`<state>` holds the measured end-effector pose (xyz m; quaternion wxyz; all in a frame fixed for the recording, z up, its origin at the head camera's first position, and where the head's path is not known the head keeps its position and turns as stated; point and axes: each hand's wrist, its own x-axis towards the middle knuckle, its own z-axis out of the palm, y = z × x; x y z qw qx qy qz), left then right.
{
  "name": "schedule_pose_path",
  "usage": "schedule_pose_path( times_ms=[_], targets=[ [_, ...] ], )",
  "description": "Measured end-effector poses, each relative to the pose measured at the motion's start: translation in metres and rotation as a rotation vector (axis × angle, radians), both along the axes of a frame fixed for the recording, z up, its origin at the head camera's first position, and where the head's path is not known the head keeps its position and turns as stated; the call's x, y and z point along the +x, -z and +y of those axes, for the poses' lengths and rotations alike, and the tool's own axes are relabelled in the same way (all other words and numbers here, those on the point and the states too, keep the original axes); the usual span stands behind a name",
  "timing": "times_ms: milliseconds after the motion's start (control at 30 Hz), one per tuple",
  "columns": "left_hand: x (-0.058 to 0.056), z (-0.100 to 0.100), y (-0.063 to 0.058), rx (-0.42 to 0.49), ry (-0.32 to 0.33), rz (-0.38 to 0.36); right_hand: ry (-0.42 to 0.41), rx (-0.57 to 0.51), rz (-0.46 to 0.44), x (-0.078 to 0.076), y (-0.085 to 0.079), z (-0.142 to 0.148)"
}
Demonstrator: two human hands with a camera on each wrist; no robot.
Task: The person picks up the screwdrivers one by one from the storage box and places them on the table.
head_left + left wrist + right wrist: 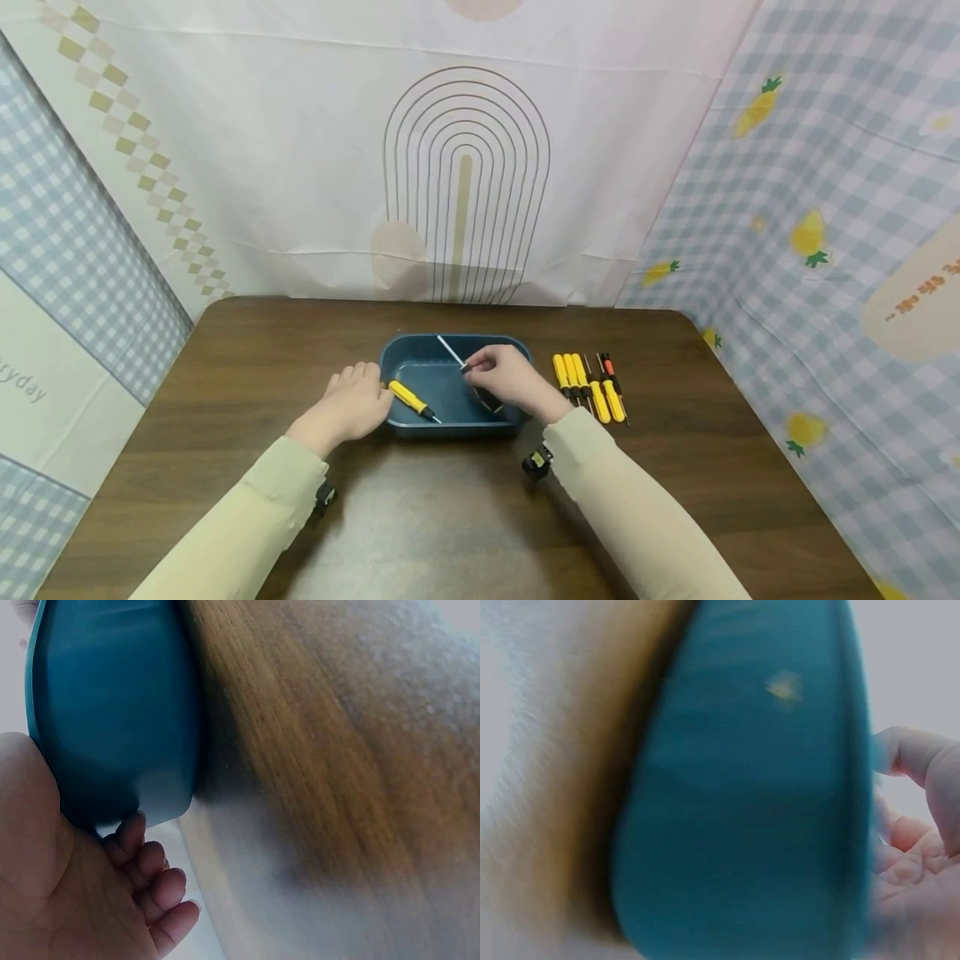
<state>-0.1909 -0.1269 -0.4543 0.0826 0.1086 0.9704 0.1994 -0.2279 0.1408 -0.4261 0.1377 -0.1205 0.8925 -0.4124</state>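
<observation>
A blue rectangular tray stands on the table. My left hand holds its left end, fingers curled against the outer wall in the left wrist view and the thumb by the rim. Beside that thumb, a yellow-handled screwdriver lies slanted in the tray, tip toward the front. Over the tray's right half, my right hand pinches a screwdriver near the base of its pale shaft, which points to the back left. A dark part shows below the fingers. In the right wrist view the tray wall hides most of the grip.
Right of the tray, several screwdrivers with yellow handles lie side by side, along with a black and red one. The brown wooden table ends at a hanging white cloth behind; a checked cloth hangs on the right.
</observation>
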Motion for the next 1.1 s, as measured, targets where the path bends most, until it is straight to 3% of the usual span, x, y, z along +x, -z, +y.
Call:
schedule_pose_path(
  times_ms=[267,467,667,1100],
  targets=[
    [-0.002,-0.001,0.001,0.002,-0.002,-0.004,0.068,-0.150,0.008,-0.005,-0.020,0.048],
    [-0.003,-0.002,0.002,0.001,-0.003,-0.006,0.132,-0.196,-0.067,-0.002,-0.030,0.081],
    [-0.004,-0.001,0.003,0.001,0.000,-0.006,0.197,-0.236,-0.111,-0.001,-0.021,0.113],
    [-0.003,-0.001,0.003,0.011,-0.008,-0.013,0.334,-0.201,-0.148,0.002,-0.002,0.187]
  ],
)
